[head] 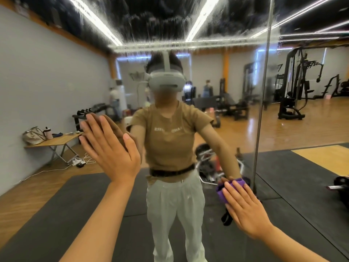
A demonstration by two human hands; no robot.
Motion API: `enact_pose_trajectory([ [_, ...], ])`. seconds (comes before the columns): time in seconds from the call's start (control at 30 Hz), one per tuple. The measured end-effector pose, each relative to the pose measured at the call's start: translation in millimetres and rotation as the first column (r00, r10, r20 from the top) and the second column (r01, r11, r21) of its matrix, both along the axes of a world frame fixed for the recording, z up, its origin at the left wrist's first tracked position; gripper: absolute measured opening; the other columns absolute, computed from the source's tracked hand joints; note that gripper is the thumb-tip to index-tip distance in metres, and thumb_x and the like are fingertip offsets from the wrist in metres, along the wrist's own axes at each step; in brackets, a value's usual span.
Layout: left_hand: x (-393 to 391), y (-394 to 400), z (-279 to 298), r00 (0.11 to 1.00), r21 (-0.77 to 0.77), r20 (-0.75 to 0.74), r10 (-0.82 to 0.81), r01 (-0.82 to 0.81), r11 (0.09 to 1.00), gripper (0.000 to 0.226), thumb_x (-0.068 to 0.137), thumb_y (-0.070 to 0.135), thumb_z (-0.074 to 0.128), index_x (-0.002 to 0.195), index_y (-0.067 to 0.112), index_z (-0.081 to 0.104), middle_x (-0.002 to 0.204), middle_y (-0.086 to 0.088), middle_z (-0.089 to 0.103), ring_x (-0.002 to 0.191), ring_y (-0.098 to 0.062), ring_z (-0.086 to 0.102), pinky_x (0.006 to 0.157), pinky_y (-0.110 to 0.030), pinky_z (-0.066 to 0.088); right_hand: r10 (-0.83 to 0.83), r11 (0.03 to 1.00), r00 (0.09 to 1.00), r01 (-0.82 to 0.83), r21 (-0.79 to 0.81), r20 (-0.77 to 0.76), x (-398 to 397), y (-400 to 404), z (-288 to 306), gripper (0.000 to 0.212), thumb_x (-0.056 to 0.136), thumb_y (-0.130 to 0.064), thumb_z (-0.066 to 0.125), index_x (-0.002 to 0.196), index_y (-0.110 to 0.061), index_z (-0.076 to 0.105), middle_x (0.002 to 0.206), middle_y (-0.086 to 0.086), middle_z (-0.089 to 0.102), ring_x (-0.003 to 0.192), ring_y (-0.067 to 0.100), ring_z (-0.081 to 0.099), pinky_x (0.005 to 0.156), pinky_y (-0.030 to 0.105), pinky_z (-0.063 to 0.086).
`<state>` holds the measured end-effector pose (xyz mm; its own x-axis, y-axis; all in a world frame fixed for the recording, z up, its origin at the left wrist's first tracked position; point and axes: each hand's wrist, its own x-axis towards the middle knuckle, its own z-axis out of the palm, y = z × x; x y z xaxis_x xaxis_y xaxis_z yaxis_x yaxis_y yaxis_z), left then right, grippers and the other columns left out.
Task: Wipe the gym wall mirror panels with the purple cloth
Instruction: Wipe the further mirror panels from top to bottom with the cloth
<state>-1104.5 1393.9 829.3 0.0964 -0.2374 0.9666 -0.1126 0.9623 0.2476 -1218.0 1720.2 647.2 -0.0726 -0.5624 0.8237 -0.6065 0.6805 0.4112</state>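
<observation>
Against the mirror panel [56, 76], two flat hands: left hand [111, 148] bare, right hand [245, 208] pressing one purple cloth [222, 193]

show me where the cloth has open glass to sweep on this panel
Open glass lies between the left hand and the right hand, and below both hands. The purple cloth has little room rightward: the panel seam runs close beside it. Streaks cover the top.

Both arms extended; left hand [109, 148] flat, fingers straight; right hand [243, 207] flat, fingers straight.
</observation>
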Motion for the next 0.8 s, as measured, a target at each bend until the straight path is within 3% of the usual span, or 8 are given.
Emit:
enact_pose_trajectory([
  [0.17, 0, 0, 1, 1.000, 0.000, 0.004, -0.004, 0.004, 1.000, 0.060, 0.103, 0.026, 0.035, 0.154, -0.004, 0.026, 0.161, -0.030, 0.023, 0.150, -0.047, 0.018, 0.122, -0.061, 0.011, 0.135, 0.964, 0.990, -0.122, -0.237, 0.039, 5, -28, 107, 0.059, 0.109, -0.031, 0.029, 0.162, -0.013, 0.010, 0.170, 0.005, 0.007, 0.156, 0.024, 0.009, 0.127, 0.046, 0.010],
  [0.33, 1, 0, -1, 1.000, 0.002, 0.009, -0.015, 0.015, 1.000, 0.061, 0.103, 0.027, 0.036, 0.155, -0.003, 0.026, 0.161, -0.029, 0.023, 0.150, -0.047, 0.018, 0.122, -0.061, 0.010, 0.151, 0.899, 0.988, -0.122, -0.422, 0.036, 5, -45, 190, 0.057, 0.106, -0.026, 0.034, 0.157, -0.003, 0.022, 0.165, 0.013, 0.022, 0.155, 0.023, 0.009, 0.127, 0.046, 0.008],
  [0.47, 1, -1, 0, 1.000, 0.004, 0.009, -0.015, 0.015, 1.000, 0.061, 0.104, 0.029, 0.034, 0.155, -0.003, 0.026, 0.161, -0.029, 0.023, 0.150, -0.046, 0.018, 0.122, -0.061, 0.011, 0.143, 0.880, 0.989, -0.109, -0.463, 0.039, 12, -59, 142, 0.060, 0.105, -0.025, 0.036, 0.159, -0.007, 0.018, 0.167, 0.010, 0.015, 0.156, 0.024, 0.005, 0.127, 0.046, 0.006],
  [0.67, 1, 0, 0, 1.000, -0.010, -0.002, -0.022, 0.022, 1.000, 0.060, 0.105, 0.030, 0.031, 0.154, -0.004, 0.027, 0.160, -0.030, 0.025, 0.149, -0.048, 0.019, 0.121, -0.063, 0.013, 0.031, 0.999, 0.999, -0.030, -0.017, 0.023, 22, -53, -15, 0.055, 0.111, -0.031, 0.021, 0.163, -0.017, 0.008, 0.170, 0.002, 0.005, 0.157, 0.026, 0.006, 0.127, 0.047, 0.004],
  [0.8, 2, 0, 1, 1.000, -0.015, 0.002, -0.019, 0.019, 1.000, 0.060, 0.104, 0.029, 0.032, 0.153, -0.005, 0.029, 0.159, -0.030, 0.025, 0.149, -0.048, 0.020, 0.120, -0.065, 0.014, 0.029, 0.999, 0.999, -0.029, 0.030, 0.026, 23, -48, -24, 0.055, 0.112, -0.031, 0.022, 0.163, -0.016, 0.010, 0.170, 0.000, 0.006, 0.157, 0.022, 0.007, 0.127, 0.043, 0.006],
])
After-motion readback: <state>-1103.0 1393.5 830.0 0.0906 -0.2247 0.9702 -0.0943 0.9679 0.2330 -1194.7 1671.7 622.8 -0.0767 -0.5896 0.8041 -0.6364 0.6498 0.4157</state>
